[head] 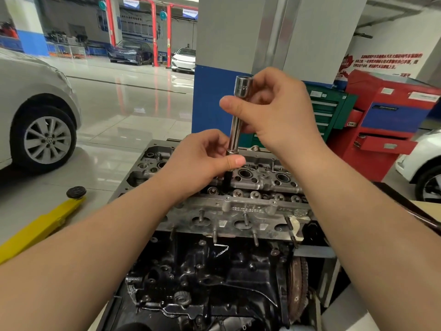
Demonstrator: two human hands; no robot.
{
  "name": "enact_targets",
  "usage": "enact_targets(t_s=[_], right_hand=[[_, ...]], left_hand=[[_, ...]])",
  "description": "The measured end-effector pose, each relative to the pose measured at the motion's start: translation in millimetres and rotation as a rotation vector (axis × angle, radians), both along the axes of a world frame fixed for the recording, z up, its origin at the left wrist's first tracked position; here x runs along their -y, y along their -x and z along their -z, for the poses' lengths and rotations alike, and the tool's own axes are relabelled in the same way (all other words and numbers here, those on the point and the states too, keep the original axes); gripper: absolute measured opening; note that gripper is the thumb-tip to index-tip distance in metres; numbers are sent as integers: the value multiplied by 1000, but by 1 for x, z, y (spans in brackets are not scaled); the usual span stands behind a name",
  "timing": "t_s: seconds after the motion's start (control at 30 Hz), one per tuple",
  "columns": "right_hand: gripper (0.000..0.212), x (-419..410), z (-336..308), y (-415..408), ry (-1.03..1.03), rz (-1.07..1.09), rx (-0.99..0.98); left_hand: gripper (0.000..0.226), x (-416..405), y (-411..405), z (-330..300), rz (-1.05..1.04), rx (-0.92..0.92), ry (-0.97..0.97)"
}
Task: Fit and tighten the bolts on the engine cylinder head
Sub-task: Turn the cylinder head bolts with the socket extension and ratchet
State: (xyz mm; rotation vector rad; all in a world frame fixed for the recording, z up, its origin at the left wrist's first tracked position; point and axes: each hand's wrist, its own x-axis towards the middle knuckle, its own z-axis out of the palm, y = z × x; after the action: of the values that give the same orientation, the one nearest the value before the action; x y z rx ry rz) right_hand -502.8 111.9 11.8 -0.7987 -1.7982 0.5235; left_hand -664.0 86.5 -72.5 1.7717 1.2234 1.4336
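While both hands work over the cylinder head (241,206), a long chrome socket (236,120) stands nearly upright above it, tilted slightly, open end up. Right hand (279,113) grips the socket's upper part, fingers (230,105) curled round it, thumb side toward the camera. Left hand (202,161) pinches the socket's lower end, thumb (235,161) pressed on it, other fingers curled behind. Below the socket a dark bolt shank (226,183) drops into the middle of the cylinder head; whether the bolt is seated, cannot tell. Cylinder head sits on top of the dark engine block (214,278). Left of the cylinder head: yellow lift arm (40,225) on the floor, silver car (35,111) beyond it. Right of the cylinder head: red tool cabinet (386,130), green tool cabinet (331,108) beside it.
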Motion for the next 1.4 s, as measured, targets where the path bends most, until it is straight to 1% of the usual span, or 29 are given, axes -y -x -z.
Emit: enact_targets(t_s=[0.07, 0.13, 0.17, 0.23, 0.27, 0.33, 0.37, 0.47, 0.53, 0.57, 0.63, 0.67, 0.73, 0.77, 0.8, 0.87, 0.97, 1.0, 1.03, 1.1, 1.13, 1.17, 1.23, 1.27, 1.33, 1.37, 1.4], right_hand=[[20, 2, -7, -3, 122, -220, -42], [27, 3, -15, -8, 224, -394, -70], [31, 4, -18, -10, 237, -416, -44], [31, 6, -23, -11, 201, -363, 29], [28, 5, -25, -12, 188, -326, 47], [24, 6, -27, -12, 199, -251, 26], [23, 6, -27, -10, 203, -202, 7], [26, 7, -21, 0, 128, -16, 9], [27, 8, -18, 6, 45, 37, 47], [25, 8, -18, 6, 34, 11, 52], [16, 7, -20, 3, 107, -152, 40], [17, 5, -20, -2, 186, -268, 27], [26, 3, -21, -10, 335, -467, -4], [28, 3, -21, -12, 368, -516, -15], [27, 2, -21, -14, 364, -522, -15], [19, 2, -21, -12, 305, -458, -2], [4, 5, -15, 4, 148, -236, 0], [6, 6, -11, 9, 81, -164, -11], [7, 6, -7, 10, 34, -137, -29], [9, -1, -4, -4, 6, -140, -34], [14, -9, -5, -21, 6, -92, -13], [20, -19, -6, -43, 16, 3, 6], [24, -45, -6, -100, 19, 298, 37], [24, -58, -5, -134, 22, 467, 85], [30, -77, 7, -198, 104, 755, 291], [35, -84, 16, -225, 198, 820, 419], [40, -87, 29, -244, 303, 836, 539]], left_hand=[[18, 0, 1, 1, -23, 30, -9], [9, 0, 2, 2, 10, 39, 5], [7, 1, 2, 2, 42, 45, 15], [5, 1, 3, 2, 111, 68, 43], [10, 1, 2, 2, 140, 85, 61], [21, 1, 2, 2, 190, 111, 92], [23, 1, 2, 1, 200, 102, 98], [21, 0, 1, -1, 109, 9, 39], [27, -1, 0, 1, 8, 24, -13], [27, -1, 0, 2, -18, 49, -28], [22, 0, 0, 3, -34, 69, -34], [19, 0, 0, 3, -35, 59, -32], [16, 0, 0, 3, -32, 21, -37], [15, 0, 0, 4, -25, 8, -39], [14, 0, 0, 4, -13, 1, -39], [13, 0, 1, 4, 24, 5, -32], [13, 0, 5, 4, 124, 105, 30], [14, 0, 6, 4, 162, 139, 52], [15, -1, 6, 3, 194, 155, 66], [16, 0, 2, 2, 226, 141, 86], [16, 0, -1, 0, 235, 125, 93], [17, 1, -2, -1, 235, 118, 103], [16, 1, -3, -2, 232, 156, 129], [16, 0, -3, -2, 233, 191, 142], [16, 0, -4, -3, 227, 229, 170], [16, 0, -5, -4, 222, 230, 179], [15, 1, -5, -4, 220, 226, 182]])
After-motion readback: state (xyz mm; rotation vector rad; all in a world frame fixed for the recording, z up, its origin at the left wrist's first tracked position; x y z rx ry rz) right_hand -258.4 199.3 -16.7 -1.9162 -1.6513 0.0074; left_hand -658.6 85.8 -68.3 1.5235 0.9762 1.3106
